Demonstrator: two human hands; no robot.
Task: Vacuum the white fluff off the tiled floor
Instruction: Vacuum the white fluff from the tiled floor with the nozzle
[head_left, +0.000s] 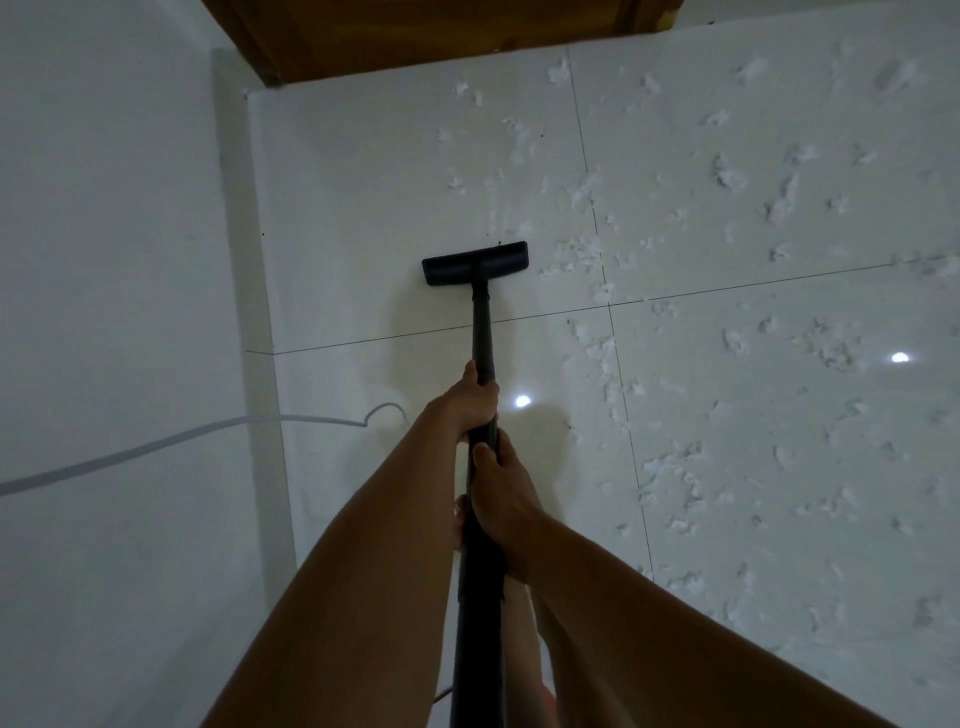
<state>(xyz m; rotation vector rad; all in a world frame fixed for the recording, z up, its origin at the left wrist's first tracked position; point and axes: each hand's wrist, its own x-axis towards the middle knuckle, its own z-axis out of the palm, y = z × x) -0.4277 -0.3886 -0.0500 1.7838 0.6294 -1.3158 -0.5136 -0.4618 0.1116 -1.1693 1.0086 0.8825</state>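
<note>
A black vacuum wand (482, 332) runs from the bottom of the view up to its flat black floor head (475, 262), which rests on the white tiled floor (363, 208). My left hand (470, 402) grips the wand higher up the tube. Just below it, my right hand (501, 493) is wrapped around the wand. White fluff (582, 254) lies scattered to the right of the head and across the right-hand tiles. The tiles left of the head and around it show almost no fluff.
A white wall (114, 260) runs along the left side with a white cable (156, 447) trailing from it onto the floor. A brown wooden door or frame (415, 36) closes the far end. Two bright light reflections shine on the tiles.
</note>
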